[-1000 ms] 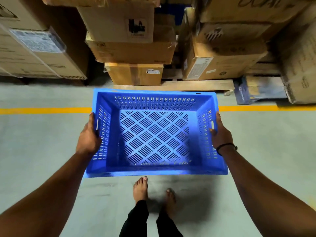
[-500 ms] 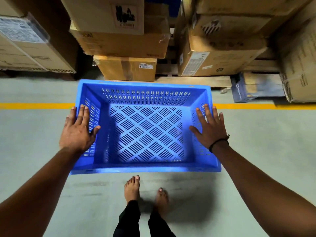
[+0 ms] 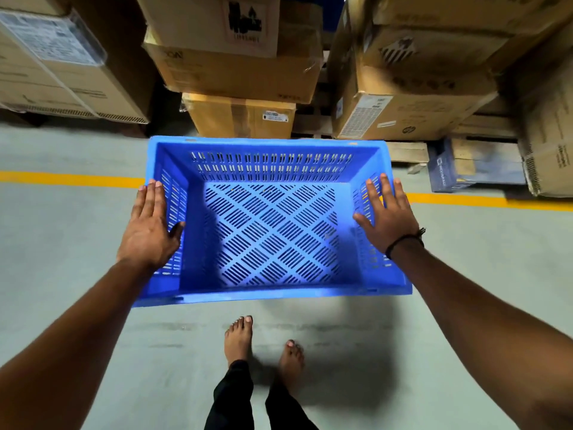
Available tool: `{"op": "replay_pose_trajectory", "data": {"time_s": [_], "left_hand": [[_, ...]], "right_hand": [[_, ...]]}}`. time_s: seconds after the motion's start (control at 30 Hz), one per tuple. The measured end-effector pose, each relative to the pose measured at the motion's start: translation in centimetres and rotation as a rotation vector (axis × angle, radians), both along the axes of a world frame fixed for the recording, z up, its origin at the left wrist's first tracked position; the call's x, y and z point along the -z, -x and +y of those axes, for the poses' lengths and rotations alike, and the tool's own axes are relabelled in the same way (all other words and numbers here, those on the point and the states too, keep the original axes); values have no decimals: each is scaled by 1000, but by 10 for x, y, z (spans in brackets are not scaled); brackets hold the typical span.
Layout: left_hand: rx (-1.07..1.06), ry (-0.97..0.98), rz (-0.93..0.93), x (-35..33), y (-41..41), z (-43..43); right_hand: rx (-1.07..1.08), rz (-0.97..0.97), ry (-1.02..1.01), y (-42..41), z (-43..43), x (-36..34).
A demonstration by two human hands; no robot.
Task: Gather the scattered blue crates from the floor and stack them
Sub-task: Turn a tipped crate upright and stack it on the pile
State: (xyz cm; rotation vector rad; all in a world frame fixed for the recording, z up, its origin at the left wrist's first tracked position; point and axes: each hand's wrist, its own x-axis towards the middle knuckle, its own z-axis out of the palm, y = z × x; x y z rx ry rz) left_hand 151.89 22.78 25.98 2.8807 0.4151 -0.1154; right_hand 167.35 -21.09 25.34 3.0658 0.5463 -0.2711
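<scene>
1 blue crate, open side up; left hand, right hand flat on side rims, fingers straight; step: likely settling it; next: fetch another crate

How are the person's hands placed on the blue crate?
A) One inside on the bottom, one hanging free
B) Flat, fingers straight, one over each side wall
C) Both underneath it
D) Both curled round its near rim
B: the left hand and the right hand lie flat with straight fingers over the two side walls of the blue crate, thumbs pointing inward.
</scene>
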Motion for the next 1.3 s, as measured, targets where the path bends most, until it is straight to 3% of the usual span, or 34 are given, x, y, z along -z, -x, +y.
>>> {"op": "replay_pose_trajectory", "data": {"time_s": [0.17,0.37,0.7,0.93,1.3], "left_hand": [[16,29,2,-1,-13,17],[-2,15,-22,6,14,8],[21,13,-14,3,2,13],[61,-4,42,-2,-19,22],[86,-207,101,6,-8,8]], "right_hand": [[9,-27,-98,21,0,6],[140,74,-224,1,6,2],[99,9,-93,1,9,3],[104,-19,-121,19,5,7],[90,0,-68,-10,9,5]]}}
